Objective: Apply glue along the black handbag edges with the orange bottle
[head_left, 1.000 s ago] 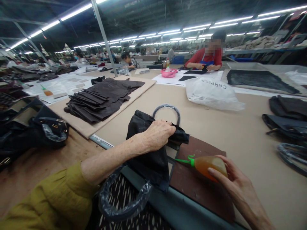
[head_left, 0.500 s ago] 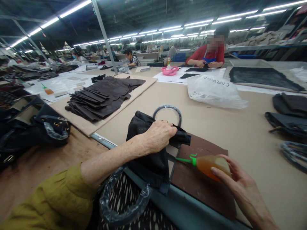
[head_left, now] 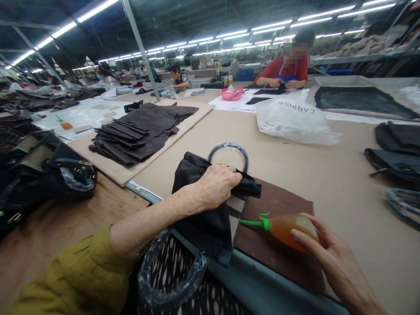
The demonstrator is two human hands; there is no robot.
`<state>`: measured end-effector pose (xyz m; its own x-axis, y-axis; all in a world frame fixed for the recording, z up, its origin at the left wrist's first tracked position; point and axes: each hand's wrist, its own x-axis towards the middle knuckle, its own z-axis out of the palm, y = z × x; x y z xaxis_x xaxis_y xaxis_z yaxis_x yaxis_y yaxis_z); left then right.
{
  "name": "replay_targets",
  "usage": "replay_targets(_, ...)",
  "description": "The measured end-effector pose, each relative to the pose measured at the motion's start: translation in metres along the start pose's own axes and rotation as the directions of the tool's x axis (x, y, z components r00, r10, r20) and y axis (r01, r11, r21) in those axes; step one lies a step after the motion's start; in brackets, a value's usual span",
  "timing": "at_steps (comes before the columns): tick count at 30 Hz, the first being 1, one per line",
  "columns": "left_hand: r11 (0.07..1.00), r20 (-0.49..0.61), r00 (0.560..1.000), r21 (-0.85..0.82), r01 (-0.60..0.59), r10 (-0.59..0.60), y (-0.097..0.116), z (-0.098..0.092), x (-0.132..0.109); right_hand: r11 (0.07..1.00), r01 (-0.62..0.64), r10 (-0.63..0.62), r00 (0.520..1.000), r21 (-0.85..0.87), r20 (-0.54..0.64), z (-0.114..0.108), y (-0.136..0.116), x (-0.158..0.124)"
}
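Note:
My left hand (head_left: 220, 186) is closed on the gathered black lining (head_left: 206, 234) of a bag piece at the table's front edge. Two plastic-wrapped handles belong beside it: one loop (head_left: 229, 146) stands behind my hand, the other handle (head_left: 170, 288) hangs over the edge towards me. My right hand (head_left: 323, 245) grips a glue bottle (head_left: 290, 229) of amber liquid, tilted on its side. Its green nozzle points left, with the tip at the edge of the bag piece; whether it touches I cannot tell. Beneath the bottle lies a brown board (head_left: 278, 258).
At the left, a stack of dark leather pieces (head_left: 138, 131) lies on a board, with black handbags (head_left: 49, 175) nearer me. A white plastic bag (head_left: 295, 122) and a pink basket (head_left: 231, 93) sit farther back. Dark bag parts (head_left: 393, 164) lie right. A co-worker in red (head_left: 282, 72) works opposite.
The nozzle tip has shifted slightly left and down along the bag piece's edge, as my right hand tilts the bottle a little. My left hand keeps its hold on the lining.

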<state>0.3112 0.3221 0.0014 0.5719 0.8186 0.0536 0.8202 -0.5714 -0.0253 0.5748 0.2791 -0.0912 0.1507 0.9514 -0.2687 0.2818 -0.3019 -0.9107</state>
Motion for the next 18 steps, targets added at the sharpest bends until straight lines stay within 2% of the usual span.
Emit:
replay_targets(13, 1.0, 0.012, 1.0, -0.021, -0.002, 0.002, 0.004, 0.002, -0.008, 0.998, -0.011, 0.011, 1.0, 0.068, -0.001, -0.001, 0.017, 0.003)
replay_targets(18, 1.0, 0.009, 1.0, -0.016, -0.007, 0.007, 0.003, 0.001, -0.007, 0.997, -0.036, 0.033, 0.999, 0.064, 0.04, 0.001, 0.017, 0.001)
